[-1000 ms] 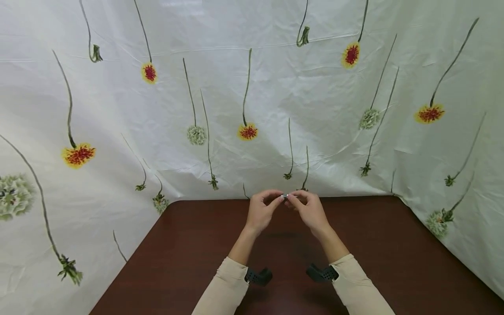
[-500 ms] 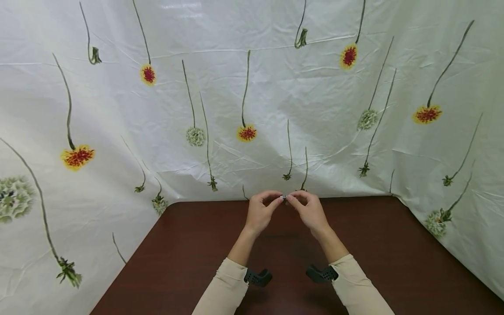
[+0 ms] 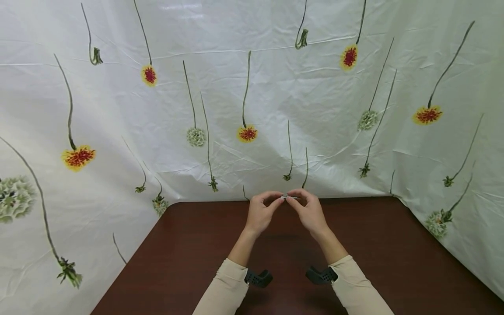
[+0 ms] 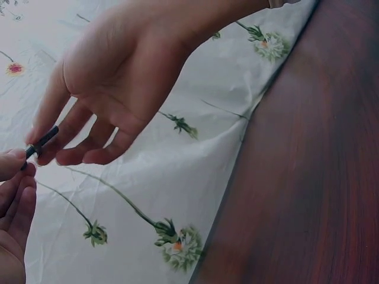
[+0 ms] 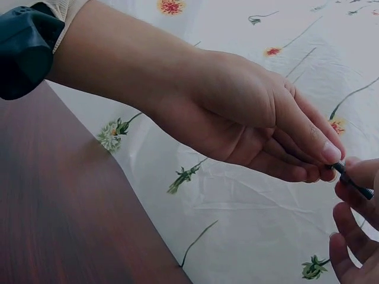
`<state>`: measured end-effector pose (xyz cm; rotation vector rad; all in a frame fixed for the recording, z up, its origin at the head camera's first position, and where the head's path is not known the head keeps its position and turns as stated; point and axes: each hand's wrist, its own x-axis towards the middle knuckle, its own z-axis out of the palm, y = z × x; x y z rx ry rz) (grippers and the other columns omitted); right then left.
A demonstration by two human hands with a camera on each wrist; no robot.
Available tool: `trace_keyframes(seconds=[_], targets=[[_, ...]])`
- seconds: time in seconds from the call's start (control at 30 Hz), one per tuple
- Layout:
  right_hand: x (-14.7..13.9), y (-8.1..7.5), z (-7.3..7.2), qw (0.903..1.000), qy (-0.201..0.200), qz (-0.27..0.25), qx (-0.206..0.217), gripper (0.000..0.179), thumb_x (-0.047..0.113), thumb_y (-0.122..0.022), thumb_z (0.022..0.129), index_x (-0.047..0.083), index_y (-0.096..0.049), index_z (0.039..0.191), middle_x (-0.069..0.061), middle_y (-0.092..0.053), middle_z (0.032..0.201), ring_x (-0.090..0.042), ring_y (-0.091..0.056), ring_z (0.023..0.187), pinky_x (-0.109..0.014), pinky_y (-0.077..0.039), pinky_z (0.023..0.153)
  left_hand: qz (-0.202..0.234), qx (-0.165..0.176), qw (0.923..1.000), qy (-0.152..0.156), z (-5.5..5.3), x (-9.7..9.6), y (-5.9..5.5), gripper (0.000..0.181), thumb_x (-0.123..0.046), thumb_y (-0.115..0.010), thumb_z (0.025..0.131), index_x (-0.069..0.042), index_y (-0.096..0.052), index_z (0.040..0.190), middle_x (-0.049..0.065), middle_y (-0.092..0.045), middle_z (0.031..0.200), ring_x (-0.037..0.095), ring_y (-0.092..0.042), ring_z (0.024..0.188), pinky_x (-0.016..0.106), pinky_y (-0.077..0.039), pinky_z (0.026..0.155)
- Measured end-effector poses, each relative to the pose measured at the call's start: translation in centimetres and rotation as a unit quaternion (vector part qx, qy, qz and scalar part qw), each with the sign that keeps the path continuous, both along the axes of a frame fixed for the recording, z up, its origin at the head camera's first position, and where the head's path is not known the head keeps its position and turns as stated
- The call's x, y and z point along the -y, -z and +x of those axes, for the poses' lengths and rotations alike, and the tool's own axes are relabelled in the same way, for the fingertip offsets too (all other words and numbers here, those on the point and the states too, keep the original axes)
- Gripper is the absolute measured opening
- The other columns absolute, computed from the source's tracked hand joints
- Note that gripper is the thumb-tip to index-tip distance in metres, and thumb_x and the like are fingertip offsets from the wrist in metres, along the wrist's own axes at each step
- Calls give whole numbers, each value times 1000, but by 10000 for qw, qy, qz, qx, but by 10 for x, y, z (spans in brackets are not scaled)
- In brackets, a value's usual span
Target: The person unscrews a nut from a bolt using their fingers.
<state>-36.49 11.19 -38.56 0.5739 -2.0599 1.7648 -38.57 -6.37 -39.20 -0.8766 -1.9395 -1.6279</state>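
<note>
Both hands meet above the far edge of the table, at a small dark bolt with a threaded shank and a nut-like collar. My left hand pinches one end of it between thumb and fingertips. The right hand has its thumb and index finger around the shank near the collar, its other fingers loosely bent. From the left wrist view, the shank's free end points toward the right palm. In the right wrist view, the bolt runs from the left fingertips in behind the right fingers, which partly hide it.
A dark red-brown table lies under the forearms. Behind and beside it hangs a white curtain printed with flowers. Dark camera bands sit on both wrists, beside beige sleeves.
The right fingertips have shifted slightly on the bolt, with the index finger higher. More of the thin shank shows between them in the head view. The left hand stays nearly still.
</note>
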Motion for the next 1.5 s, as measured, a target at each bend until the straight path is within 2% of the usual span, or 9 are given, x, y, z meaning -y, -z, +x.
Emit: trace_keyframes(seconds=[0.2, 0.4, 0.53, 0.7, 0.83, 1.13, 1.27, 1.43, 1.5], targets=[[0, -1, 0, 9999, -143, -57, -64, 35, 9, -72, 99, 3, -63, 132, -17, -65, 129, -29, -62, 117, -40, -49, 95, -35, 25, 10000, -71, 0, 0, -1, 14, -7, -74, 97, 1, -77, 108, 7, -76, 104, 20, -70, 98, 35, -56, 85], [0, 0, -2, 9997, -30, -3, 256, 25, 18, -67, 104, -2, -71, 118, -22, -70, 112, -29, -67, 101, -37, -53, 85, 59, -41, 10000, -35, 0, 0, 0, 14, -8, -74, 97, 1, -77, 108, 8, -76, 102, 23, -70, 95, 36, -56, 83], [-1, 1, -3, 9998, -72, 37, 167, 22, 11, -69, 101, -3, -70, 118, -16, -70, 114, -27, -65, 106, -36, -52, 88, 101, -45, 9999, 29, -1, 0, 0, 16, -8, -74, 97, 3, -76, 107, 9, -76, 102, 27, -70, 96, 39, -56, 83], [-2, 0, -2, 9997, -185, 122, 38, 31, 3, -74, 96, -1, -66, 126, -18, -68, 121, -32, -64, 112, -43, -52, 91, 55, 45, 10000, -7, -1, 1, 0, 18, -8, -73, 98, 6, -75, 108, 7, -76, 102, 23, -70, 97, 35, -56, 83], [-1, -1, 0, 9997, -142, 189, 79, 34, 14, -74, 98, 5, -66, 130, -18, -66, 127, -33, -63, 113, -49, -50, 93, 48, 41, 10000, -24, -1, 1, 0, 16, -7, -73, 98, 4, -76, 109, 6, -75, 102, 20, -70, 97, 33, -56, 83], [-4, 1, -1, 9993, 121, 96, -351, 21, 3, -75, 95, 3, -72, 115, -13, -72, 111, -27, -67, 103, -38, -53, 87, 118, -11, 9999, 66, -1, 1, 0, 13, -9, -74, 97, -2, -78, 107, 9, -76, 103, 26, -70, 97, 35, -56, 84], [-4, 1, -1, 9995, 109, 134, -278, 27, 11, -76, 96, 3, -70, 122, -17, -70, 119, -28, -66, 106, -37, -52, 87, 131, 70, 9999, 36, -2, -1, 0, 13, -5, -73, 97, 1, -77, 108, 15, -75, 105, 30, -70, 99, 33, -55, 85], [-2, 0, -1, 9997, 198, 126, -109, 22, 19, -71, 101, 1, -74, 114, -13, -72, 107, -26, -65, 97, -36, -52, 82, 50, 76, 9999, -67, 0, -1, -1, 12, 3, -71, 96, 7, -75, 108, 20, -74, 104, 35, -69, 98, 33, -55, 84], [-2, 0, -1, 9998, 157, 116, -99, 20, 14, -71, 101, -1, -74, 113, -12, -72, 104, -26, -66, 96, -35, -52, 82, 44, 42, 10000, -63, 8, -1, -8, 12, 4, -70, 97, 8, -74, 107, 21, -74, 103, 35, -69, 97, 34, -55, 83]])
